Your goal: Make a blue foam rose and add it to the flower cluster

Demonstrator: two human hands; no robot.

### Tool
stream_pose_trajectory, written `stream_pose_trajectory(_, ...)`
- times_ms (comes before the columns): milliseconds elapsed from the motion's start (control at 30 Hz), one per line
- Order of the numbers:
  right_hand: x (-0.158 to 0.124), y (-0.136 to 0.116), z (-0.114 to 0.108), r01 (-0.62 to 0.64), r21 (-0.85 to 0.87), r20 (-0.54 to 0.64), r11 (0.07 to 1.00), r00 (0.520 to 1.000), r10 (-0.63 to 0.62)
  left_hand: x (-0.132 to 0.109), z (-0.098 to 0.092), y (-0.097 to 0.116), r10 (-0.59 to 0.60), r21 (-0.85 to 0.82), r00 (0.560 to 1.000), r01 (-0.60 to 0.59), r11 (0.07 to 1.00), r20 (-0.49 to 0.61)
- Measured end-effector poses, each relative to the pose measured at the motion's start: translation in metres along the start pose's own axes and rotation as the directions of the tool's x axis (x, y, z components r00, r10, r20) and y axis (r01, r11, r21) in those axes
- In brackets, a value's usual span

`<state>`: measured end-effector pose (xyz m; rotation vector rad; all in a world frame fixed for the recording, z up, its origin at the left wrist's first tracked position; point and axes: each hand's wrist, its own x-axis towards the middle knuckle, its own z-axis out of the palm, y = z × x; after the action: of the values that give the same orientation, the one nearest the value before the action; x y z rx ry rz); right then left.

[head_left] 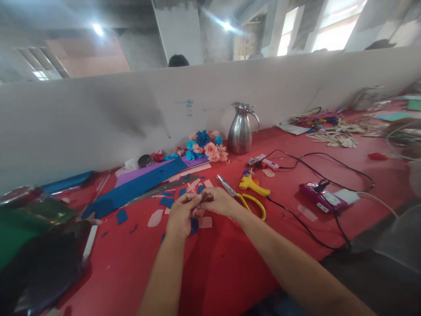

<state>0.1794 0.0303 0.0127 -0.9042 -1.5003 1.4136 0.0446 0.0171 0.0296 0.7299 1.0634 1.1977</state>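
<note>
My left hand (183, 213) and my right hand (217, 201) meet above the red table, fingertips pinched together. What lies between the fingers is too small and blurred to make out. Some pink paper (198, 213) shows just below the fingers; whether it is held or lies on the table I cannot tell. Cut pieces of pink and blue paper surround the hands, among them a pink petal shape (155, 218) and a blue scrap (122, 216). Scissors with yellow handles (251, 204) lie close by my right hand, beside a yellow glue gun (254, 184).
Paper flowers (210, 147) and a steel jug (241, 131) stand by the white partition (98, 118). Blue paper (138, 186) and thin wires (151, 191) lie left. On the right are a pink glue gun (269, 164), a purple power strip (324, 199) and looping black cords.
</note>
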Motion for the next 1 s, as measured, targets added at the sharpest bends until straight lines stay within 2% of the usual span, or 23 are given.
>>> stream_pose_trajectory(200, 0.002, 0.005, 0.002, -0.022, -0.019, -0.009, 1.0, 1.0, 0.022, -0.002, 0.0, 0.003, 0.022, 0.006, 0.998, -0.023, 1.0, 0.057)
stream_pose_trajectory(433, 0.003, 0.008, 0.002, -0.017, -0.065, -0.03, 0.998, 0.999, 0.016, 0.0, -0.002, 0.003, 0.047, 0.049, 0.998, -0.049, 0.998, 0.047)
stream_pose_trajectory(633, 0.001, -0.001, 0.0, -0.034, -0.02, -0.071, 0.999, 0.997, 0.032, -0.006, -0.005, 0.014, 0.093, 0.141, 0.969, -0.127, 0.982, 0.229)
stream_pose_trajectory(700, 0.001, -0.002, -0.001, -0.034, 0.002, -0.093, 0.999, 0.995, 0.034, -0.007, -0.005, 0.016, 0.122, 0.13, 0.959, -0.159, 0.979, 0.254)
stream_pose_trajectory(833, 0.001, -0.001, 0.0, -0.053, 0.038, -0.058, 0.998, 0.997, 0.055, -0.004, -0.007, 0.013, 0.102, 0.109, 0.985, -0.117, 0.987, 0.14)
stream_pose_trajectory(1000, -0.001, -0.002, 0.001, -0.018, -0.091, -0.007, 0.996, 1.0, 0.017, 0.002, -0.011, 0.007, 0.13, 0.091, 0.99, -0.135, 0.987, 0.059)
